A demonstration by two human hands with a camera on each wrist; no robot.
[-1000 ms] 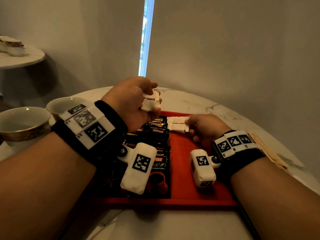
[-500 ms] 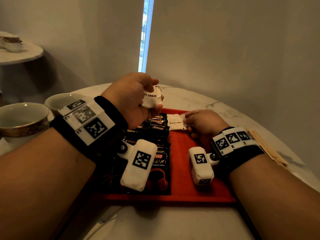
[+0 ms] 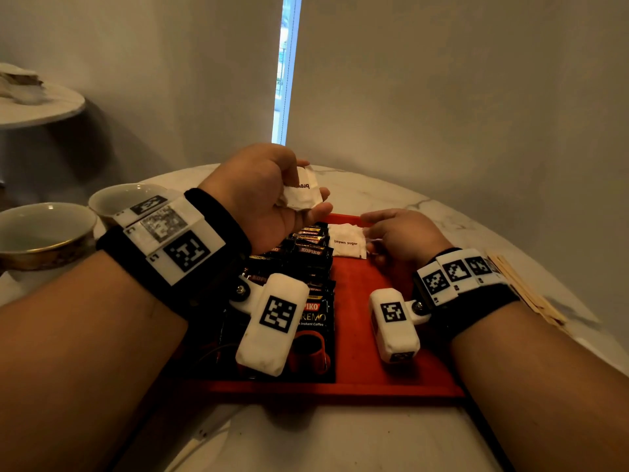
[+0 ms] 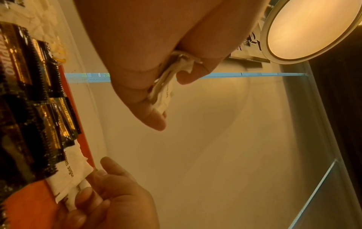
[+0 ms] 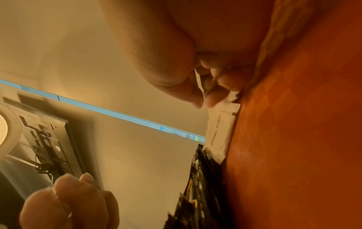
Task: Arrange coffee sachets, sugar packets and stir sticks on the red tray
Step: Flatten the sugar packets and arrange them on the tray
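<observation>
Table [image 3: 391,189]: round, pale marble; near edge cut off by the forearms.
Red tray [image 3: 360,301]: flat, at the table's near edge.
Coffee sachets [image 3: 308,264]: black and gold, overlapping in a row along the tray's left side; lower ones hidden behind a wrist camera.
Left hand [image 3: 262,195]: raised, fingers curled round a bunch of white sugar packets [image 3: 303,194]; count unclear.
Right hand [image 3: 401,233]: at the tray's far edge, fingertips pinching the end of a brown sugar packet [image 3: 347,241] lying flat beside the sachets.
Stir sticks [image 3: 524,287]: pale wood, on the table right of the tray, partly hidden by the right wrist.

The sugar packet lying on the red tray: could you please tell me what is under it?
The sugar packet rests on the red tray, its left edge beside the coffee sachets. The right hand pinches its right edge, hiding that part. Anything beneath it is covered.
</observation>
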